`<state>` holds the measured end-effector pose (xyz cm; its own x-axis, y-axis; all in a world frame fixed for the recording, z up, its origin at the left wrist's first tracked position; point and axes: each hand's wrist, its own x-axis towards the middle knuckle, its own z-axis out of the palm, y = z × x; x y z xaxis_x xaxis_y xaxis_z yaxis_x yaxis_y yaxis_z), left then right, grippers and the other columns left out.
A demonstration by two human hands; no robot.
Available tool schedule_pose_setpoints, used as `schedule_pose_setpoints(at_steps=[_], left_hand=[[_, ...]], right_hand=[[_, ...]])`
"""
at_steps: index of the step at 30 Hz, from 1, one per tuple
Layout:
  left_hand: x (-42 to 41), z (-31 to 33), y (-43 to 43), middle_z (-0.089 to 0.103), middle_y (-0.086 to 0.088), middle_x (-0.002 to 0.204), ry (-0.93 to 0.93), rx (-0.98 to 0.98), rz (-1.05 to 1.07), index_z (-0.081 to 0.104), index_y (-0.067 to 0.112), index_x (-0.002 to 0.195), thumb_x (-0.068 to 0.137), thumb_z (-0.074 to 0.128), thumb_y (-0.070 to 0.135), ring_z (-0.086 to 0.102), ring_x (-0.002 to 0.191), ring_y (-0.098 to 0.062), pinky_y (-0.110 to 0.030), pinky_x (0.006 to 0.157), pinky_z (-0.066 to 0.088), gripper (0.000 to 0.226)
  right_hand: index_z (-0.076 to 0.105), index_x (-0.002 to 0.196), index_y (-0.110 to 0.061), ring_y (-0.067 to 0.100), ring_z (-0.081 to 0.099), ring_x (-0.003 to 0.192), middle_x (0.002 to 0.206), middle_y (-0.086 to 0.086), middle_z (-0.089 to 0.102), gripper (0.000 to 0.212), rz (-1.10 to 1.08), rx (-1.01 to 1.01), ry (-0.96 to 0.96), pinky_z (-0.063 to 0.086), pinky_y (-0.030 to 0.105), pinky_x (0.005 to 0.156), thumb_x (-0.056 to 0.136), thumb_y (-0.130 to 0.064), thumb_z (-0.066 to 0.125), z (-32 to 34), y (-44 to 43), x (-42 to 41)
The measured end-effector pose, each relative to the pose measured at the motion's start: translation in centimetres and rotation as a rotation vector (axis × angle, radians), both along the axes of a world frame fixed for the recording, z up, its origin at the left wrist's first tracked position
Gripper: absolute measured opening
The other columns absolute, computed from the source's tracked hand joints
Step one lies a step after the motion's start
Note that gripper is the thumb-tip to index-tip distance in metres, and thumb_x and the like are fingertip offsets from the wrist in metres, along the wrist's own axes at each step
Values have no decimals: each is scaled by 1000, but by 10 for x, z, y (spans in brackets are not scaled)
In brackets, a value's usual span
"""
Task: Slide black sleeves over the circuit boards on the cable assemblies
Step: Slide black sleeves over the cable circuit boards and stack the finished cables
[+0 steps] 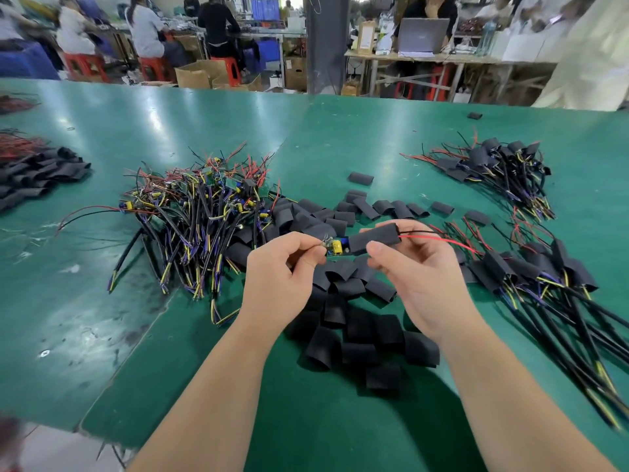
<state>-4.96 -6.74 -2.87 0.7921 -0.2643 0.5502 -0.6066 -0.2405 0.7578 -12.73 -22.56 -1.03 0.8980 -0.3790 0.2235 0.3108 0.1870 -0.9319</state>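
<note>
Above the green table, my left hand (284, 267) pinches the left end of a small circuit board (337, 248) with a yellow capacitor. My right hand (417, 267) grips a black sleeve (374, 238) that covers the board's right part. A red and a black wire (439, 238) stick out of the sleeve's right end. Loose black sleeves (357, 321) lie in a pile under and behind my hands. A heap of bare cable assemblies (200, 212) lies to the left. Sleeved assemblies (531, 270) lie to the right.
A second bunch of sleeved assemblies (493, 165) sits at the far right. More black sleeves (34, 175) and red wires lie at the left edge. The table's near edge (85, 434) runs at lower left. People sit at benches beyond the table.
</note>
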Motion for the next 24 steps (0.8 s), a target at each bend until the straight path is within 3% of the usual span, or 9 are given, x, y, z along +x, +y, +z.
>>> schedule_pose_setpoints(at_steps=[4,6,10,16,24], left_hand=[[-3,4,-1,64,17,68,59,-28,-51,66,21,81,89,62,2,58,63,5,-9,62,43,21],[-3,5,-1,64,18,66,74,-29,-58,63,29,79,90,61,3,56,60,4,-11,58,41,28],[-1,6,0,65,18,63,109,-58,-42,60,39,77,91,61,6,49,52,-8,-28,52,43,36],[-1,4,-2,63,16,60,191,-106,-47,63,31,75,90,61,6,50,49,5,-11,54,40,30],[-4,1,-3,65,13,64,108,-17,-82,69,16,81,89,62,5,50,49,6,-4,52,34,16]], right_hand=[[67,100,-17,19,65,74,69,2,69,37,76,94,-26,52,32,74,68,-3,80,-1,-6,0],[69,103,-18,24,65,84,69,5,66,42,176,125,-41,54,30,75,65,-7,81,0,-7,-2],[63,104,-15,26,67,93,111,14,70,42,275,76,-34,54,29,78,67,-5,79,2,-9,-5],[62,100,-14,24,68,85,108,11,72,37,123,-58,-7,54,32,79,65,-12,75,1,-5,-3],[70,97,-21,28,69,85,96,11,74,35,94,-103,38,53,33,78,65,-22,83,-5,-1,-2]])
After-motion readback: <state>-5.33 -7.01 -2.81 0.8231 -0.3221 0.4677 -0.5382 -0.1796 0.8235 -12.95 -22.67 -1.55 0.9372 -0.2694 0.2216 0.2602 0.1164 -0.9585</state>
